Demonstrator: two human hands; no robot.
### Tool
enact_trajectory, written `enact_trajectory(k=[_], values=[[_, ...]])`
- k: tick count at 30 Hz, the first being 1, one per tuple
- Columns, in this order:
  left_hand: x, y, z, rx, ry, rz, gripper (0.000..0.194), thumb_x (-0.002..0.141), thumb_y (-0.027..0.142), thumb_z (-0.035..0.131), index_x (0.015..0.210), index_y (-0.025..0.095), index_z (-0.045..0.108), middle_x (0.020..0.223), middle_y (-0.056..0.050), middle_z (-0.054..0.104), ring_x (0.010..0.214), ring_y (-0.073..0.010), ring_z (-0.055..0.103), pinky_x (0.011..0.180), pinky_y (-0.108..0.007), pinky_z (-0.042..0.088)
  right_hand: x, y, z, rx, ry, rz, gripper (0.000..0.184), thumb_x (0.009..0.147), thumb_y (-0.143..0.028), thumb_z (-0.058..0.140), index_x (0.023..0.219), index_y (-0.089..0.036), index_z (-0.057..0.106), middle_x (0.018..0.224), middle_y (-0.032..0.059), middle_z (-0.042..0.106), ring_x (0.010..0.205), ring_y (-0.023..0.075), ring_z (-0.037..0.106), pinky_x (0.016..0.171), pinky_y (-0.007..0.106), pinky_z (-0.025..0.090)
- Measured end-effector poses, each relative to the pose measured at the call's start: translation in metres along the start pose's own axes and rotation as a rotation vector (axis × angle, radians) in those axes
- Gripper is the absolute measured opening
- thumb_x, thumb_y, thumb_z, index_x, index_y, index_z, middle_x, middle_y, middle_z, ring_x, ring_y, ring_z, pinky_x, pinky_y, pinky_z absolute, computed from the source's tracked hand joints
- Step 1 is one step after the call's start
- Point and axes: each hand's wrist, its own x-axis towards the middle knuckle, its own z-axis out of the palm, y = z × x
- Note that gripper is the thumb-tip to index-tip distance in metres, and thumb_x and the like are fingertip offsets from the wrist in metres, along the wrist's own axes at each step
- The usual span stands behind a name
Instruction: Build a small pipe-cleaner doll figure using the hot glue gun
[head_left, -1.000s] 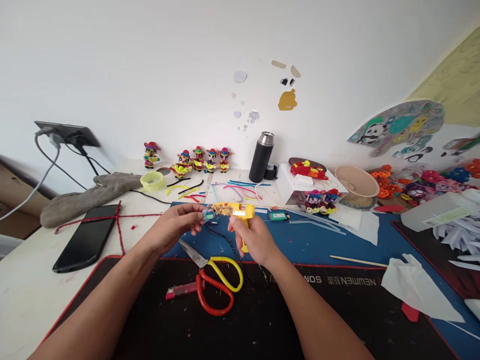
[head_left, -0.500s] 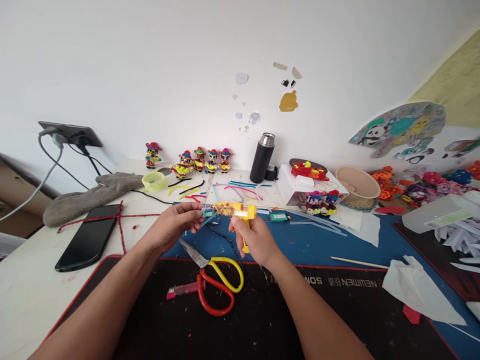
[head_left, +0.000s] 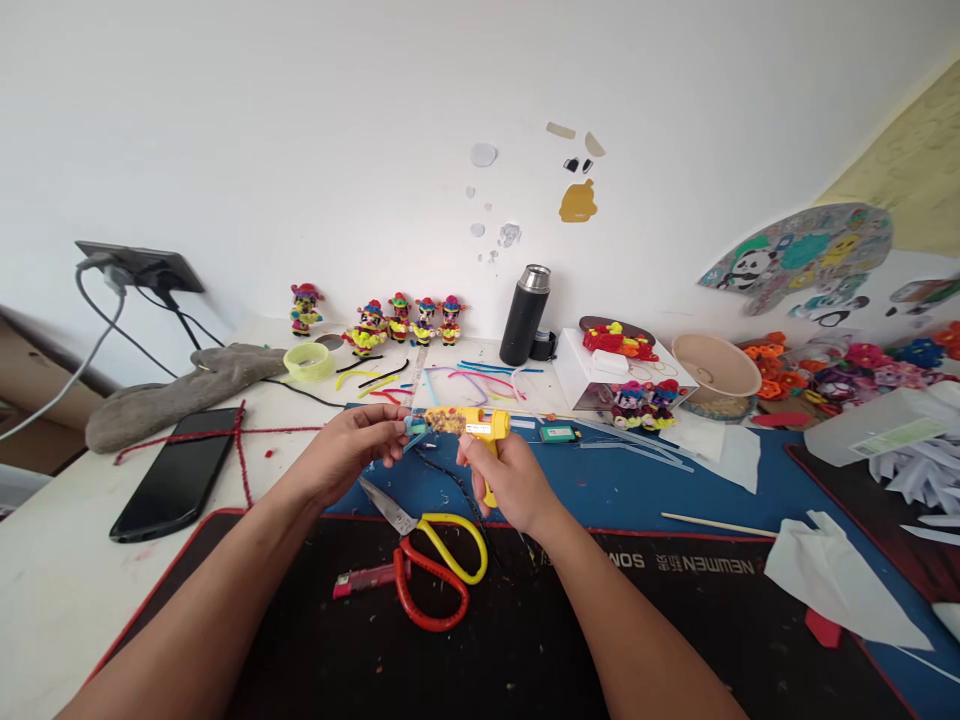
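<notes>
White wall behind, and a messy craft tabletop (head_left: 45, 590) with a black mat (head_left: 525, 640) up front and a blue mat (head_left: 637, 480) past it. Only the head view to go on, so I'll place everything off the yellow glue gun (head_left: 480, 428).

The right hand (head_left: 510, 475) is wrapped around the glue gun's grip, holding it up off the blue mat with the nozzle pointing left. The left hand (head_left: 352, 450) pinches a small light-blue piece (head_left: 415, 428) right at the nozzle tip, fingers closed narrow on it. Can't tell if any glue is actually coming out, too small to see.

Progress-wise, my read: five finished little figures (head_left: 397, 318) stand in a row by the wall, well behind the glue gun, so a batch looks done, while the piece at the nozzle looks mid-assembly. Loose pipe cleaner bits (head_left: 457, 378) lie just behind the gun, so there's material left.

Containers: a beige bowl (head_left: 716, 365) well to the right of the gun, contents hidden from this angle. A white box (head_left: 600, 375) nearer on the right has red and yellow pieces on top. A black flask (head_left: 525, 315) stands behind, lid on.

Red and yellow scissors (head_left: 431, 560) lie just in front of the gun, and a phone (head_left: 176, 485) sits far left.
</notes>
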Motion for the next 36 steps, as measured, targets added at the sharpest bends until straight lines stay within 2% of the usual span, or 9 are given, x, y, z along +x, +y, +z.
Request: enact_trajectory(k=[7,26,36], values=[[0.0006,-0.0019,-0.0007,0.027,-0.012,0.017,0.031,0.063,0.031,0.092,0.086,0.017,0.076,0.07,-0.003,0.073,0.057,-0.0144,0.062,0.052,-0.023,0.048,-0.0005,-0.0006,0.0008,-0.011,0.004,0.01,0.04,0.095,-0.058,0.058,0.078,-0.021,0.059,0.043,-0.0058,0.053,0.034,0.0117,0.048,0.043,0.023,0.039],[0.0027,-0.0055,-0.0039,0.034,-0.016,0.025,0.03,0.065,0.031,0.091,0.088,0.017,0.078,0.071,-0.003,0.073,0.058,-0.0152,0.063,0.053,-0.024,0.049,-0.0015,-0.0028,0.0001,-0.026,0.01,0.007,0.041,0.096,-0.056,0.057,0.075,-0.021,0.059,0.042,-0.0056,0.052,0.034,0.0114,0.048,0.045,0.024,0.041],[0.0028,-0.0063,-0.0041,0.008,-0.015,0.021,0.034,0.061,0.029,0.094,0.088,0.017,0.079,0.069,-0.002,0.074,0.057,-0.0136,0.062,0.052,-0.022,0.05,-0.0014,-0.0029,0.0006,-0.025,0.013,0.008,0.042,0.096,-0.058,0.058,0.074,-0.022,0.058,0.042,-0.0055,0.052,0.034,0.0117,0.048,0.044,0.024,0.04]])
